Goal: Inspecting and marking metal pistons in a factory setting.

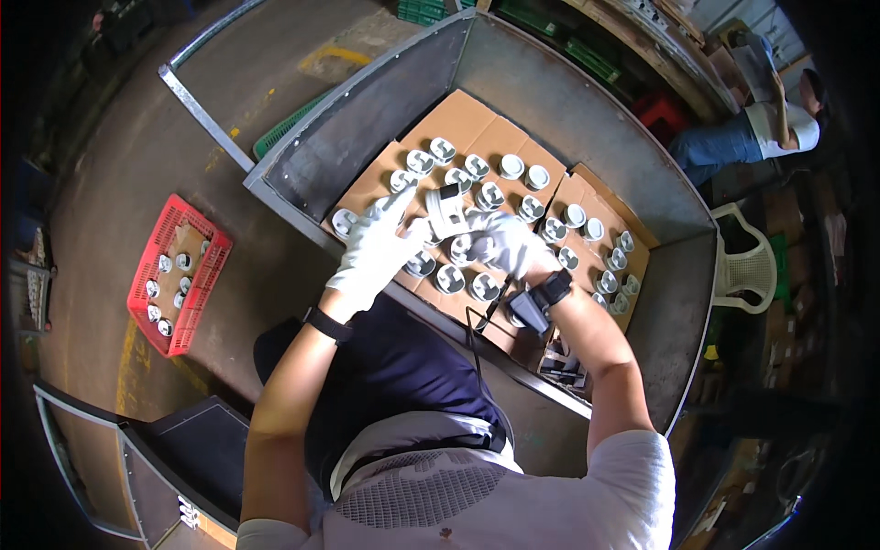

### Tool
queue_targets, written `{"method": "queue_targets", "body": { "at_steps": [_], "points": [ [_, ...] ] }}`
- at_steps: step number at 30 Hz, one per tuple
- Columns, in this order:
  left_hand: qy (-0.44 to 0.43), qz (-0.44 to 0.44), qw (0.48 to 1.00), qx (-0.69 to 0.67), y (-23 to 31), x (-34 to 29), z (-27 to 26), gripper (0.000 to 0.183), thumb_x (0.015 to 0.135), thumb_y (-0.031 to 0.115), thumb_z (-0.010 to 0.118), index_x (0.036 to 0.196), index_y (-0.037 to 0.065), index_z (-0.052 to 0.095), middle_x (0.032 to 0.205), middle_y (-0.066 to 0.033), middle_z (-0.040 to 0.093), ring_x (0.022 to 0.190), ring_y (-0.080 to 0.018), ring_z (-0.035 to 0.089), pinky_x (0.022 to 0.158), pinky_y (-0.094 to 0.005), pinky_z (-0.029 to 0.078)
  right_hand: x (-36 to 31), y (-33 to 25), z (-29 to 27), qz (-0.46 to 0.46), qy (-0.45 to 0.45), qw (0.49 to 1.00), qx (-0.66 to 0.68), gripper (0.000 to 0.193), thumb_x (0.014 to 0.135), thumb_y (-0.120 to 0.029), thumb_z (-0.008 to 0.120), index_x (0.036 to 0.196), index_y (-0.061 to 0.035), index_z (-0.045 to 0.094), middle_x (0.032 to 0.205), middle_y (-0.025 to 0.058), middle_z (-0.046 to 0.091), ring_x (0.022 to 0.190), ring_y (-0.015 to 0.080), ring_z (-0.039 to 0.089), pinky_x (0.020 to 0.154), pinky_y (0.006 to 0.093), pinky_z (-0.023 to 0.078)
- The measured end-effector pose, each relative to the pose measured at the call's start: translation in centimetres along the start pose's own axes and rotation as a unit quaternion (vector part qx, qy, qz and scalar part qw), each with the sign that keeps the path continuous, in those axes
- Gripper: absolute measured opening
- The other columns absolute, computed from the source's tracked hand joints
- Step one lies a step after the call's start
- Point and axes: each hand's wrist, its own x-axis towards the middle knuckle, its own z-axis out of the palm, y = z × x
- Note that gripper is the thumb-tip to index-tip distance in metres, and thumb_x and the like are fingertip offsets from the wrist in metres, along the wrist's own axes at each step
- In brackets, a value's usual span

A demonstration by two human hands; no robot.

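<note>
- Wearing white gloves, both hands are working over a grey metal bin: the left hand is reaching with fingers spread wide, fingertips touching a small silvery metal cylinder part.
- Gripping that part from the other side, the right hand is curling closed around it.
- Rows of similar silvery cup-shaped parts are sitting on brown cardboard sheets lining the bin.
- Lying on the floor to the left, a red plastic crate is holding more parts.
</note>
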Motion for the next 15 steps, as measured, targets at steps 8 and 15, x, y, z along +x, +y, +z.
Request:
{"method": "queue_targets", "body": {
  "at_steps": [8,15],
  "points": [
    [0.012,0.046,0.971,0.234,-1.6,-0.4,-0.2,0.018,0.089,0.020,0.059,0.101,0.012,0.069,0.080,-0.0077,0.066,0.073,-0.0275,0.064,0.066,-0.0385,0.054,5.9,15.8,-1.4,0.537,0.190,0.808,0.148,0.020,0.091,-0.020,0.060,0.093,-0.0052,0.074,0.069,0.0025,0.067,0.048,0.0108,0.053,0.045,0.0263,0.038],
    [0.111,0.017,0.975,0.194,-3.2,-1.5,-1.3,0.019,0.081,0.017,0.066,0.099,0.011,0.069,0.078,-0.0064,0.065,0.067,-0.0245,0.064,0.060,-0.0382,0.054,16.9,19.9,4.2,0.522,-0.051,0.842,-0.130,0.032,0.086,-0.034,0.062,0.098,-0.0064,0.074,0.095,0.0148,0.074,0.090,0.0331,0.072,0.073,0.0380,0.055]
  ]
}}
